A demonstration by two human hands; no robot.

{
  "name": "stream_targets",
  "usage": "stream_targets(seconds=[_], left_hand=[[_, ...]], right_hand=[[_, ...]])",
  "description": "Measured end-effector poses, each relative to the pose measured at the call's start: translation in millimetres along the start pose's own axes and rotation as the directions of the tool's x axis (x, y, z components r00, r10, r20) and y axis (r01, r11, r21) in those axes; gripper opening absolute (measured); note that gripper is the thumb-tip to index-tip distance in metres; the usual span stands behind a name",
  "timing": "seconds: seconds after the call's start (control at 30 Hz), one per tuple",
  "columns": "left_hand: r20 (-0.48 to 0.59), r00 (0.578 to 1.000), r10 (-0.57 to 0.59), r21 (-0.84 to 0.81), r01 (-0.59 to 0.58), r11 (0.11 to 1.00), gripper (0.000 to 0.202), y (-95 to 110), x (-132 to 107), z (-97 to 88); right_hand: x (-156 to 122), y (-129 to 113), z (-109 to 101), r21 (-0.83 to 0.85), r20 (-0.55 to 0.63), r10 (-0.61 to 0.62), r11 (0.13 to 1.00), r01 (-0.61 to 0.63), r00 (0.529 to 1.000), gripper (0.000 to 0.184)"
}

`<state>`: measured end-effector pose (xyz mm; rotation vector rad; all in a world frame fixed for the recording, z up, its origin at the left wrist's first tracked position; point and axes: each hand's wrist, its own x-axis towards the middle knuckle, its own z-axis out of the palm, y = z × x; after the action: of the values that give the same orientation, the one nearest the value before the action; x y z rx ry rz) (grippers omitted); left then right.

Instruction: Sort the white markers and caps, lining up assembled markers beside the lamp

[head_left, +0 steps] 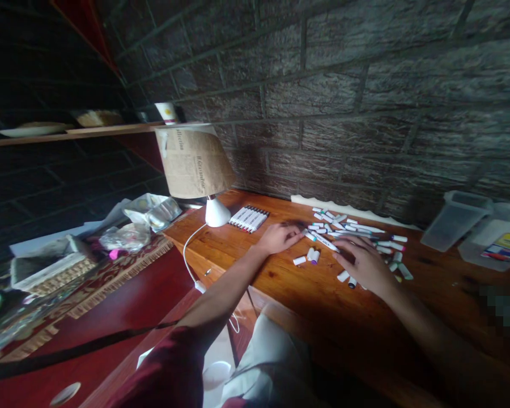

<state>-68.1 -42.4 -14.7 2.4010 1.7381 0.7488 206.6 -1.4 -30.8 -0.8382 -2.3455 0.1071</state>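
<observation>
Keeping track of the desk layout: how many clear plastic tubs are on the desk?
2: one tub at the left, and a second tub just right of it, cut off by the picture's edge.

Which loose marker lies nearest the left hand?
The long white marker lying diagonally between left hand and right hand; the other loose markers sit farther off.

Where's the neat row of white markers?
In the head view, the white marker row lies on the wooden desk, between the white lamp base and the person's left hand.
</observation>
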Motion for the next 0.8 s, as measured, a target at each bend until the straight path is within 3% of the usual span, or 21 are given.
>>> stream_targets(seconds=[0.13,0.23,0.47,0.67,0.8], left_hand=[[-0.043,0.999,0.026,0.015,-0.025,1.000,0.038,-3.8,-1.3,1.4],[-0.064,0.997,0.042,0.035,-0.040,0.999,0.040,-9.0,-2.4,1.8],[-0.111,0.992,0.054,0.027,-0.051,0.998,0.038,-10.4,0.0,5.7],[-0.115,0.991,0.072,0.012,-0.071,0.997,0.036,-8.5,1.1,5.0],[-0.137,0.989,0.063,-0.037,-0.069,0.997,0.037,-8.9,1.3,5.2]], right_hand=[[0.4,1.3,12.8,-0.046,0.048,-0.056,0.997,0.058,0.997,0.025],[-3.2,2.1,9.6,-0.040,0.067,-0.060,0.997,0.063,0.996,0.024],[-3.5,1.5,-1.3,-0.085,0.019,0.082,0.993,-0.080,0.996,0.012],[0.5,-2.3,5.1,0.049,0.027,0.160,0.986,-0.161,0.987,0.010],[-2.2,-1.9,-1.9,0.276,-0.087,0.346,0.909,-0.311,0.934,0.011]])
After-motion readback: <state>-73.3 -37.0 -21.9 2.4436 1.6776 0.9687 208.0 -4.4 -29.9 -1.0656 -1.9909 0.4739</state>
